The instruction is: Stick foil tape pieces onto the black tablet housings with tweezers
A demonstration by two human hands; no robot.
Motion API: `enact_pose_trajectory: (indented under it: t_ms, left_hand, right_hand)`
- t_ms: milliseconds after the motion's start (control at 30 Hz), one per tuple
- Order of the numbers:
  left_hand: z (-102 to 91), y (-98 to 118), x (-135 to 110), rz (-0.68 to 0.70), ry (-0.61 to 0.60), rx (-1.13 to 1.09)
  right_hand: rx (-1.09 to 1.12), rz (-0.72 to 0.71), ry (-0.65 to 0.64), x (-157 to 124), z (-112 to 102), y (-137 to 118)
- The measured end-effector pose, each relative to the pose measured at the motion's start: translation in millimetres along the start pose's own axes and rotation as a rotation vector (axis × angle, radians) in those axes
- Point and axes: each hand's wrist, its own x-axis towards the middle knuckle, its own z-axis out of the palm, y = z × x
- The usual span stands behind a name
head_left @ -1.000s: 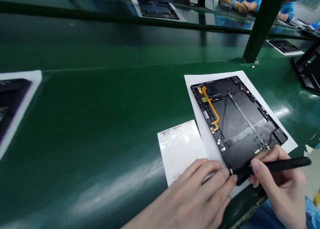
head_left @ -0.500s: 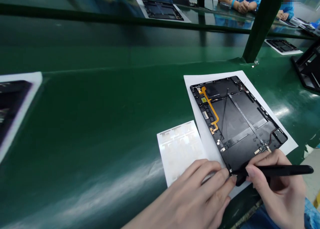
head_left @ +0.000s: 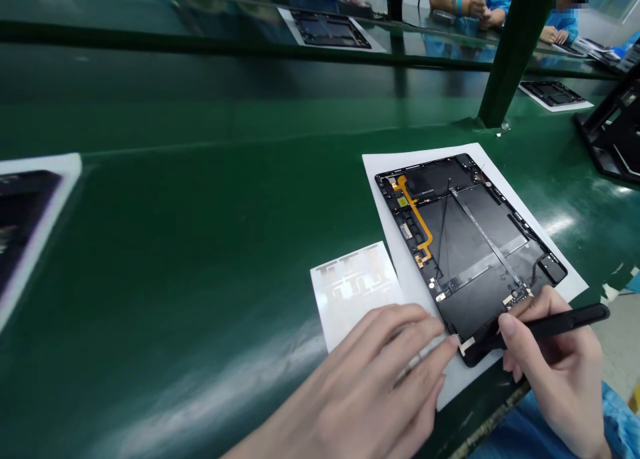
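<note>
The open-backed tablet (head_left: 475,245) lies on a white sheet of paper (head_left: 390,225), on the green workbench (head_left: 200,199), with its inner parts and orange ribbon cable (head_left: 415,212) facing up. It sits tilted on the paper, with its near corner pointing toward you.

Your right hand (head_left: 560,365) is closed in a pencil-like grip around the black tweezers (head_left: 555,322), just off the tablet's near edge. The tweezers slant in toward that near corner, and their tip is hidden in the dark area there. Your left hand (head_left: 370,392) lies flatter, with its fingers stretched toward the same corner, and your fingertips (head_left: 453,341) are right beside a small white tab (head_left: 467,344) at the tablet's edge. A pale, glossy strip shows under those fingers, but you can't tell whether that hand is gripping it.

A white sticker sheet (head_left: 355,292) lies just left of the tablet, partly over the paper's edge. Farther along the bench, beyond the tablet, are another tablet on paper (head_left: 553,93), a dark green post (head_left: 515,45), and a black stand (head_left: 613,129). Well beyond the tablet, a co-worker's hands (head_left: 475,5) are together, with blue sleeves above them.
</note>
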Motion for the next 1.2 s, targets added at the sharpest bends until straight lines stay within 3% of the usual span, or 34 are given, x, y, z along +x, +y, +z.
enact_pose_trajectory:
  t_ms: [333, 467, 600, 767, 1200]
  left_hand:
    - [1.9, -1, -4, -0.029, -0.057, 0.089]
    - [6.1, -3, -5, -0.015, -0.041, 0.142]
    - [6.7, -4, -5, -0.017, -0.03, 0.139]
    - [-0.9, -6, -3, 0.031, -0.111, 0.098]
    - [0.2, -7, -2, 0.019, -0.103, 0.084]
  right_hand:
    - [-0.026, 0.031, -0.028, 1, -1, 1]
    - [-0.057, -0.039, -0.094, 3, -2, 3]
    - [-0.008, -0.075, -0.015, -4, 3, 4]
    - [-0.051, -0.183, 0.062, -17, 8, 8]
    - [0.023, -0.157, -0.038, -15, 5, 13]
